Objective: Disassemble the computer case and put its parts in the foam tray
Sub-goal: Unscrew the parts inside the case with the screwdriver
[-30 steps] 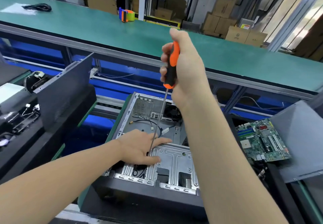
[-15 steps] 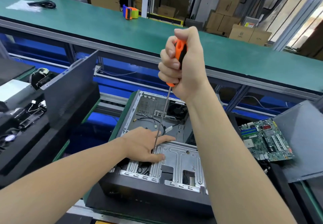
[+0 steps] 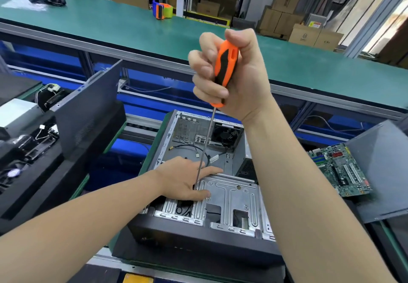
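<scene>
Computer case: left hand fingers flat on drive cage; right hand fingers curled round screwdriver.

We note the screwdriver: smooth orange-and-black plastic handle, bright metal shaft. The computer case shows bare ribbed sheet metal inside and matt dark skin outside. The bench top looks matt green.

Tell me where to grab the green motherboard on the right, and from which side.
Pinch the motherboard by its left edge, coming from the computer case side. It lies face up, crowded with slots and chips, and the grey panel seems to block its right edge, so probably only the left and near edges are free.
</scene>
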`<state>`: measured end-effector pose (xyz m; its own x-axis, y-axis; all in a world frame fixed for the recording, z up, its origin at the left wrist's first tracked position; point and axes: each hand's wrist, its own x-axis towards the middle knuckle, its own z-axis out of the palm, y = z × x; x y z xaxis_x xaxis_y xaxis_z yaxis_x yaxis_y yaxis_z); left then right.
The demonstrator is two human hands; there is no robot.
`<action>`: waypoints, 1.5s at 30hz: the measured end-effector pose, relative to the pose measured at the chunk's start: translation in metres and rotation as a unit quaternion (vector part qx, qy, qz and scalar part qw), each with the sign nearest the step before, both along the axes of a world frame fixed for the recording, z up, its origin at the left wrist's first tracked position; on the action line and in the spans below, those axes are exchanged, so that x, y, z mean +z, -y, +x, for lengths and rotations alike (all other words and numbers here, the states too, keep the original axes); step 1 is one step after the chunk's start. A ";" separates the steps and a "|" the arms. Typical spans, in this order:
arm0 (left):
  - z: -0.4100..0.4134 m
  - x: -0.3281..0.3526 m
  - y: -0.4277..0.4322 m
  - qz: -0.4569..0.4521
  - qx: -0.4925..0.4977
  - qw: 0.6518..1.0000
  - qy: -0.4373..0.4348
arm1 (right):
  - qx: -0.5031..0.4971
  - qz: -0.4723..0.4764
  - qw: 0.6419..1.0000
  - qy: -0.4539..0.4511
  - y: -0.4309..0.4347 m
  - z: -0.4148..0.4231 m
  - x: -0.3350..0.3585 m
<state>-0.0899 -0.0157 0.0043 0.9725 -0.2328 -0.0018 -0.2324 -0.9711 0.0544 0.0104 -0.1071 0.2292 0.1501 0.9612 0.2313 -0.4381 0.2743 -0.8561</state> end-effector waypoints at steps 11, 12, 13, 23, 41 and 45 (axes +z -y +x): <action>0.003 -0.005 -0.001 -0.002 -0.022 1.000 -0.001 | -0.594 -0.008 0.793 0.136 -0.003 -0.050 -0.008; 0.003 -0.006 -0.001 -0.004 -0.023 1.000 0.000 | -0.595 0.007 0.791 0.146 -0.005 -0.051 -0.009; 0.003 -0.006 0.000 -0.005 -0.023 1.000 0.001 | -0.597 0.015 0.788 0.153 -0.007 -0.052 -0.009; 0.002 -0.006 -0.001 -0.007 0.005 1.000 0.013 | -0.321 -0.026 0.932 0.167 -0.006 -0.031 -0.004; 0.003 -0.005 -0.003 -0.016 -0.002 1.000 0.002 | -0.170 -0.124 0.961 0.182 -0.003 -0.017 -0.001; 0.004 -0.007 -0.003 -0.002 -0.006 1.000 -0.007 | -0.436 -0.128 0.878 0.148 -0.010 -0.043 -0.011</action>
<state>-0.0856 -0.0124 -0.0031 0.9694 -0.2451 -0.0140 -0.2438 -0.9679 0.0617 -0.0325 -0.0973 0.2182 0.8256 0.5361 0.1762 0.0945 0.1764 -0.9798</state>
